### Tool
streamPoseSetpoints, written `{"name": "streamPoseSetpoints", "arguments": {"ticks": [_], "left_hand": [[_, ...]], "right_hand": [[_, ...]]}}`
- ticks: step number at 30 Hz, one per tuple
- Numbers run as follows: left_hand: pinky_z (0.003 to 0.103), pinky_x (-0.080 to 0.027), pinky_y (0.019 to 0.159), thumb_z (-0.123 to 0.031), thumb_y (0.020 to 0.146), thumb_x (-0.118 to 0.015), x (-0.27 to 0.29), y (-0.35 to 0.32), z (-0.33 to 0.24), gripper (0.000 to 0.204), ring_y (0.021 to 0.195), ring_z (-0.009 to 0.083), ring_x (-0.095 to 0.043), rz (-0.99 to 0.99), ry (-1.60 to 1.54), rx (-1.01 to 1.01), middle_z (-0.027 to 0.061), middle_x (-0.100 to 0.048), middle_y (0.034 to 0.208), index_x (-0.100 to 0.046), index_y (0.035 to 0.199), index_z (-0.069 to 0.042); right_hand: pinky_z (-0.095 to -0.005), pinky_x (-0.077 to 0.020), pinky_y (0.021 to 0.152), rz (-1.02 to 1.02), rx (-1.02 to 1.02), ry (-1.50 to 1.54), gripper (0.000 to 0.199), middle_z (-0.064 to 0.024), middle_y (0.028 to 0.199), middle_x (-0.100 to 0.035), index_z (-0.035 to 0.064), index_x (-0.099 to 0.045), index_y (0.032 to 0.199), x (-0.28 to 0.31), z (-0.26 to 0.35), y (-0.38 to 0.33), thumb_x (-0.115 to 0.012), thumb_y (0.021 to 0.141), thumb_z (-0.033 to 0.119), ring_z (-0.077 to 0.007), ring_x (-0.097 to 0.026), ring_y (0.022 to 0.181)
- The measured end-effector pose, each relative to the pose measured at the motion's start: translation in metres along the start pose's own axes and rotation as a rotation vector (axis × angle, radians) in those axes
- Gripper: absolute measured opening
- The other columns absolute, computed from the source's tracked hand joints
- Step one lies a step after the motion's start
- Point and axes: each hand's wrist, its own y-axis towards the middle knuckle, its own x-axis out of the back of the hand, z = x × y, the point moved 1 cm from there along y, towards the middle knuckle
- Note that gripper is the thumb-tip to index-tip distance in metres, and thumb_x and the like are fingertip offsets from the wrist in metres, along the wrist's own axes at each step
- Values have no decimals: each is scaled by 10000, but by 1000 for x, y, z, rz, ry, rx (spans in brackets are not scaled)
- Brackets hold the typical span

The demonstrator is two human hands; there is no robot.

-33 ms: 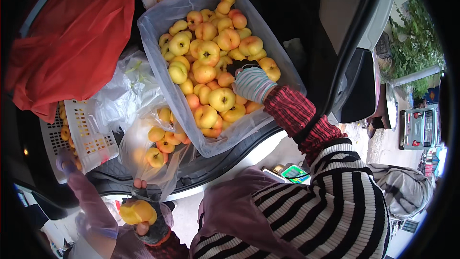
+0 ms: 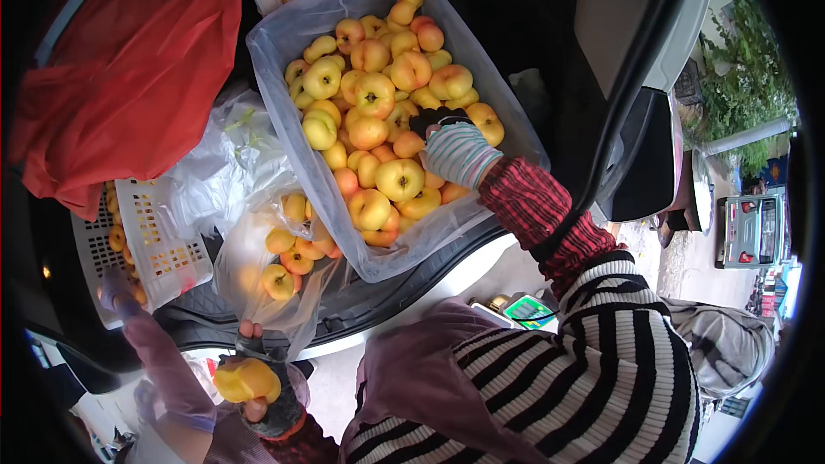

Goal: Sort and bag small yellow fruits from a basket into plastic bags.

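Note:
My right hand (image 2: 462, 153), in a striped glove with black fingers, is down among yellow-orange flat peaches (image 2: 375, 94) in a crate lined with clear plastic (image 2: 288, 133). Its fingers are curled over; what they grip is hidden beneath them. At the lower left my left hand (image 2: 273, 395), in a dark fingerless glove, closes on a yellow flat peach (image 2: 247, 380). Its upper fingertips meet the lower edge of a clear plastic bag (image 2: 279, 318). Several peaches lie in that bag, left of the crate.
Another person's purple-gloved hand (image 2: 116, 288) reaches into a white slatted basket (image 2: 163, 245). Crumpled plastic bags (image 2: 228, 159) and a red cloth (image 2: 137, 60) lie left of the crate. A vehicle's rim (image 2: 404, 309) runs in front; a scale with a green display (image 2: 528, 311) stands below.
My right hand has shifted slightly right and toward me over the peaches. My left hand still holds its peach. The other person's gloved arm has moved a little.

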Motion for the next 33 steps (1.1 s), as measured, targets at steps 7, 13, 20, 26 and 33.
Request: {"name": "streamPoseSetpoints", "arguments": {"ticks": [7, 13, 20, 26, 33], "left_hand": [[542, -234, 1045, -250, 692, -709, -3, 22, 0, 652, 1333, 399, -195, 99, -31, -25, 296, -175, 1421, -439, 1266, -101], [534, -246, 1039, -255, 703, -712, -12, 20, 1, 682, 1343, 387, -175, 85, -1, 13, 282, -135, 1438, -413, 1301, -119], [526, -207, 1060, -276, 684, -746, -16, 18, -2, 698, 1336, 359, -211, -36, 20, 41, 254, -181, 1439, -409, 1277, -127], [486, -309, 997, -274, 689, -745, -14, 21, -6, 714, 1319, 365, -244, 4, 81, 20, 267, -228, 1409, -401, 1288, -93], [440, -424, 928, -261, 685, -749, -8, 17, -5, 734, 1314, 369, -254, 34, 94, -28, 284, -252, 1390, -397, 1298, -62]], "right_hand": [[-394, -467, 644, 88, -63, 145, 352, -182, 784, -608, -51, -568, 898, 30, 21, -74, -599, 740, 262, -305, -597, 739], [-379, -482, 701, -111, 5, 186, 415, -129, 966, -609, 19, -569, 1086, 4, 17, -91, -624, 716, 201, -297, -589, 849], [-378, -485, 697, 194, 6, 434, 472, -122, 993, -587, 42, -558, 1103, 32, 11, -98, -659, 697, 260, -305, -586, 823], [-369, -496, 605, 353, 8, 170, 472, -152, 843, -616, 35, -603, 995, 48, 9, -73, -659, 732, 423, -305, -615, 686], [-333, -484, 688, 165, -113, 831, 500, -146, 841, -637, 85, -604, 1092, 48, -21, -24, -682, 739, 432, -239, -617, 755]]}}
